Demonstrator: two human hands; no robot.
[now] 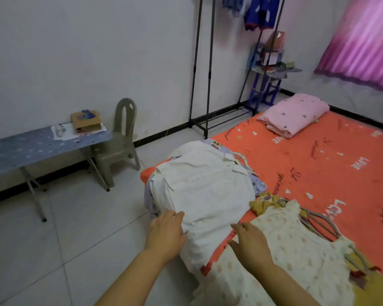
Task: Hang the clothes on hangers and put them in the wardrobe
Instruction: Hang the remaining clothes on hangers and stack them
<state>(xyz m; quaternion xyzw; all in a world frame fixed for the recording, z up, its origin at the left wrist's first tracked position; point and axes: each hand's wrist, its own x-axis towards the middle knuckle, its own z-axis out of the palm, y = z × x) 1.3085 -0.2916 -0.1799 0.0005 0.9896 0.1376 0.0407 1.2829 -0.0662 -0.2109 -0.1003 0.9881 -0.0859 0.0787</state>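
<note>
Step, probably: picking the next garment. Left hand (166,235) fingers straight, resting on the shirt (203,191), centre frame on the bed (318,162) corner. Right hand (250,246) fingers spread, holding nothing, over the dress (296,250). Next needs a hanger (318,219), lower right, then the rack (209,62) up top.

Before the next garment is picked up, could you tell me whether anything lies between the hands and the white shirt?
Nothing visible does. The left hand touches the white shirt, which has nothing lying on it, and the right hand is just beside it, over the cream dotted garment.
</note>
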